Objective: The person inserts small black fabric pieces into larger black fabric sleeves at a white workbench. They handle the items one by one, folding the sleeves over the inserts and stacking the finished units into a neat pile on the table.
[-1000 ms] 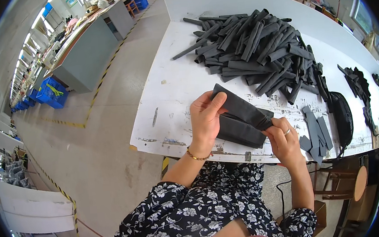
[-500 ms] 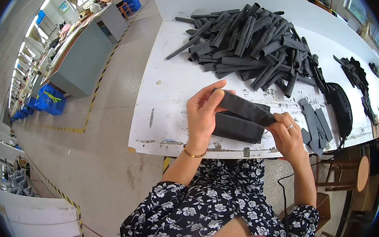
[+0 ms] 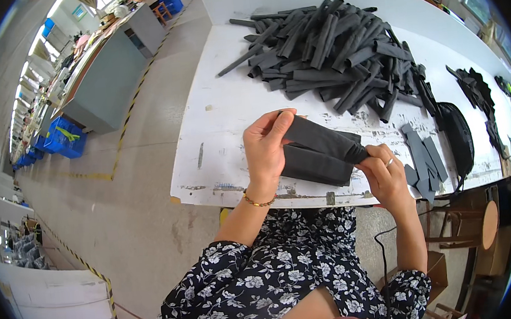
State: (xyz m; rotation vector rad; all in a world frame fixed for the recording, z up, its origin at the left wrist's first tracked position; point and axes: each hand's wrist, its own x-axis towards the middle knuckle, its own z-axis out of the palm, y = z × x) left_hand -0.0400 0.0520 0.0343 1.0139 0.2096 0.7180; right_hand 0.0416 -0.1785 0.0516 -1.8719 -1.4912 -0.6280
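Note:
Between my hands, above the near part of the white table, a dark grey fabric tube is held slantwise. My left hand pinches its upper left end, thumb on top. At its lower right end my right hand grips the bunched cloth with thumb and fingers. Beneath it a flat dark fabric piece or small stack lies on the table, partly hidden by the held tube. Farther back is a large heap of similar dark fabric tubes.
Flat grey strips lie right of my right hand, beside a black pouch-like bag. More dark cloth pieces lie at the far right. The white table has a raised back board. A wooden stool stands below right.
The held tube stays in both hands, and its right end looks slightly more bunched at my right hand. My left hand has shifted slightly left. The whole view has moved a little.

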